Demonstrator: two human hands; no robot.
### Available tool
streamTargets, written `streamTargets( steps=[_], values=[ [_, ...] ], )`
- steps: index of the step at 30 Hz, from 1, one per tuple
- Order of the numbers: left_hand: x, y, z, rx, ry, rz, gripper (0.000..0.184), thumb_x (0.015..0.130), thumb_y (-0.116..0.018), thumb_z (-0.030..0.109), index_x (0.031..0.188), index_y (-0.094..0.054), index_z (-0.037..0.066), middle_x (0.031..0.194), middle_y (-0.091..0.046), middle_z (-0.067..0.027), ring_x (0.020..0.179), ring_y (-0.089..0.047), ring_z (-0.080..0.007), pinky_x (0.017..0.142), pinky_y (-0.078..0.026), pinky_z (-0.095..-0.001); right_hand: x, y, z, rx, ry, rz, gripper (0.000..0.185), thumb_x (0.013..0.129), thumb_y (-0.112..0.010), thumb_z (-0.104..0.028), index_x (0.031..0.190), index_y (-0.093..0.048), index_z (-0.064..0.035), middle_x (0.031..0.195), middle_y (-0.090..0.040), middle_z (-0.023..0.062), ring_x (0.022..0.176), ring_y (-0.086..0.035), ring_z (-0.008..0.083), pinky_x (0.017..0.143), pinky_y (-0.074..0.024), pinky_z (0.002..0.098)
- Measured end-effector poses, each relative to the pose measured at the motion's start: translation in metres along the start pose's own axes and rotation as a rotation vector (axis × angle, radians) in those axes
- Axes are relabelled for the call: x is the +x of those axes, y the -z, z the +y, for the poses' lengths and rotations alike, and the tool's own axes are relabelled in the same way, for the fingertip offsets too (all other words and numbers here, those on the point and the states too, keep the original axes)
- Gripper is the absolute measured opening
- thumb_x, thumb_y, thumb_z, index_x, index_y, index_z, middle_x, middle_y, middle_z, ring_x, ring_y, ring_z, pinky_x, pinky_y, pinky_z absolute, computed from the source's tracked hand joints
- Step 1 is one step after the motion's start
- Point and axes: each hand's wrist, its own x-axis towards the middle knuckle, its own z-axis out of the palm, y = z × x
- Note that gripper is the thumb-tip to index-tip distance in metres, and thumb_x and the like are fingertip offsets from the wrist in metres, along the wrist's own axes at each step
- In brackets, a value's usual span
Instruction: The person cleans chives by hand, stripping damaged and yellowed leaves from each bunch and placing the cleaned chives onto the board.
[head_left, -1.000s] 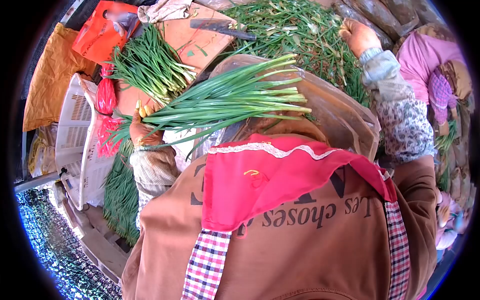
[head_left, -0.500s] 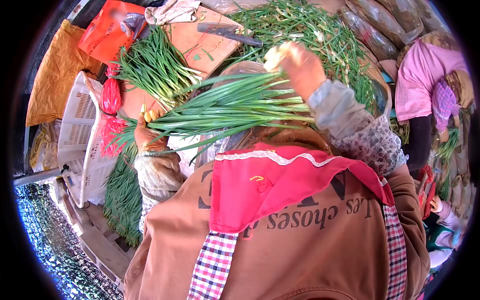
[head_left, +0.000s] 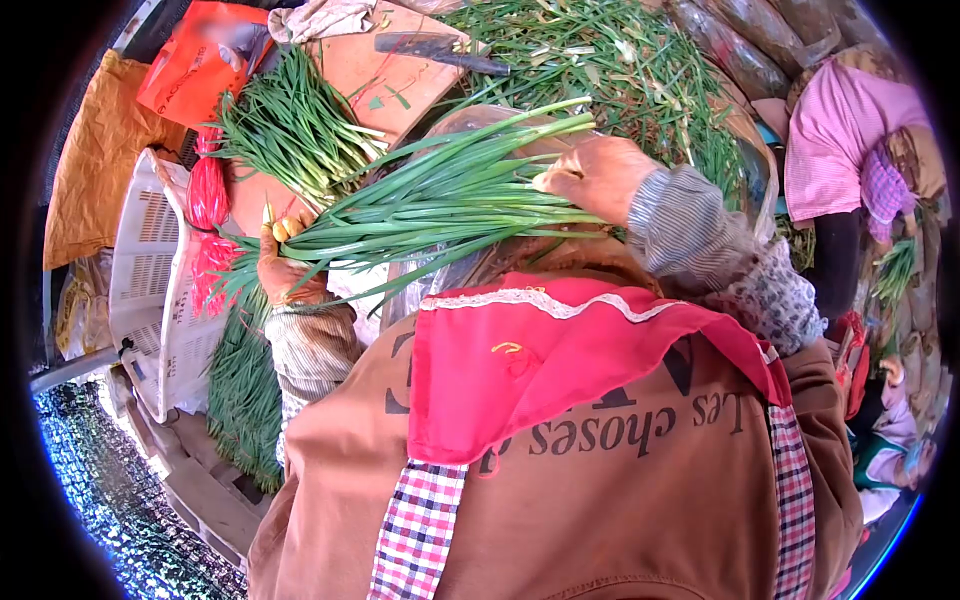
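Observation:
My left hand (head_left: pixel 285 262), with yellow covers on some fingertips, is closed around the leafy end of a bunch of garlic chives (head_left: pixel 430 210). The bunch stretches across in front of my chest, pale stem ends to the right. My right hand (head_left: pixel 598 178) is closed at the stem end, its fingertips pinching among the stems; exactly which stalks it grips is hidden. A few stalks angle up apart from the others above this hand. Just beyond the bunch, a second pile of chives (head_left: pixel 295 130) lies on an orange-brown board (head_left: pixel 410 88).
A knife (head_left: pixel 440 52) and a cloth (head_left: pixel 322 20) rest on the board. Loose trimmings (head_left: pixel 600 70) are heaped at the back. To my left are a white crate (head_left: pixel 150 290), red plastic strings (head_left: pixel 208 195) and more chives (head_left: pixel 245 390). Co-workers (head_left: pixel 850 140) sit at the right.
My right hand has come down from above the bunch to its stem ends. Several stalks now slant upward, apart from the others. My left hand keeps its hold.

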Motion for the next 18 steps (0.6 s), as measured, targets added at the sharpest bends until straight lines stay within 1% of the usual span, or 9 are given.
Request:
streamTargets(
  steps=[4,8,11,12,13,15,16,17,18],
  values=[
    [0.0,0.005,0.002,0.01,-0.005,0.063,0.026,0.091,-0.043,0.029,0.086,-0.049,0.004,0.072,-0.053,-0.0108,0.075,-0.053,-0.0301,0.079,-0.045,-0.0453,0.013,-0.021,0.006,0.148,0.1,-0.004,0.03,0.078,-0.056,-0.032,0.095,-0.065,-0.0084,0.093,-0.063,0.016,0.089,-0.059,0.0304,0.081,-0.044,0.0376],
    [-0.004,0.002,-0.002,-0.014,-0.03,0.067,0.026,0.091,-0.042,0.029,0.084,-0.048,0.005,0.068,-0.051,-0.0096,0.075,-0.05,-0.0297,0.079,-0.043,-0.0459,0.013,-0.028,0.009,0.401,0.095,0.179,0.024,0.081,-0.052,-0.026,0.088,-0.065,-0.0068,0.09,-0.063,0.0146,0.089,-0.059,0.0283,0.081,-0.044,0.0356],
    [-0.001,0.006,-0.003,-0.008,-0.016,0.102,0.027,0.092,-0.042,0.029,0.08,-0.046,0.005,0.065,-0.048,-0.0089,0.074,-0.049,-0.0293,0.079,-0.042,-0.0453,0.012,-0.007,0.036,0.675,-0.067,0.176,0.022,0.085,-0.046,-0.017,0.085,-0.064,-0.0053,0.086,-0.065,0.0107,0.083,-0.059,0.0205,0.078,-0.0451,0.0308],
    [0.0,0.007,-0.003,-0.014,-0.006,0.101,0.027,0.092,-0.041,0.029,0.079,-0.045,0.005,0.065,-0.047,-0.0087,0.074,-0.048,-0.0292,0.078,-0.042,-0.0449,0.01,0.011,0.059,0.44,0.121,0.24,0.022,0.086,-0.045,-0.016,0.086,-0.064,-0.0051,0.084,-0.065,0.0102,0.081,-0.06,0.02,0.076,-0.0462,0.0299],
    [0.0,0.006,-0.003,0.001,-0.017,0.117,0.028,0.092,-0.04,0.029,0.077,-0.042,0.006,0.064,-0.047,-0.0085,0.073,-0.047,-0.0285,0.077,-0.041,-0.0445,0.009,0.03,0.081,0.254,0.163,0.338,0.025,0.087,-0.042,-0.016,0.085,-0.064,-0.0049,0.083,-0.064,0.0095,0.079,-0.06,0.02,0.074,-0.0473,0.0297],
    [-0.004,0.0,-0.003,0.027,-0.034,0.097,0.027,0.092,-0.039,0.028,0.077,-0.042,0.006,0.064,-0.046,-0.0083,0.072,-0.046,-0.0281,0.077,-0.041,-0.0443,0.003,0.071,0.12,0.197,0.103,0.524,0.028,0.088,-0.04,-0.019,0.09,-0.065,-0.0057,0.084,-0.066,0.0085,0.074,-0.061,0.0191,0.071,-0.048,0.027],
    [-0.005,-0.001,-0.003,0.039,-0.047,0.084,0.027,0.093,-0.039,0.028,0.078,-0.042,0.006,0.064,-0.046,-0.0082,0.071,-0.046,-0.028,0.077,-0.041,-0.0442,0.001,0.092,0.134,0.417,-0.145,0.507,0.029,0.09,-0.042,-0.023,0.1,-0.061,-0.0041,0.085,-0.063,0.0039,0.074,-0.057,0.012,0.071,-0.0456,0.026],
    [-0.004,0.002,-0.001,-0.012,-0.013,-0.09,0.026,0.092,-0.039,0.028,0.08,-0.044,0.006,0.065,-0.047,-0.0082,0.073,-0.046,-0.028,0.078,-0.041,-0.0453,-0.008,0.106,0.134,0.339,-0.324,0.525,0.038,0.086,-0.05,-0.022,0.12,-0.05,-0.0054,0.099,-0.063,0.009,0.087,-0.059,0.0165,0.08,-0.045,0.0279],
    [-0.001,0.003,-0.001,0.018,-0.038,-0.113,0.025,0.092,-0.04,0.027,0.08,-0.044,0.006,0.065,-0.046,-0.0079,0.072,-0.046,-0.0272,0.078,-0.041,-0.0451,-0.008,0.101,0.135,0.087,-0.416,0.501,0.045,0.084,-0.053,-0.022,0.125,-0.045,-0.0064,0.105,-0.06,0.0108,0.093,-0.058,0.0183,0.083,-0.0434,0.0287]
  ],
)
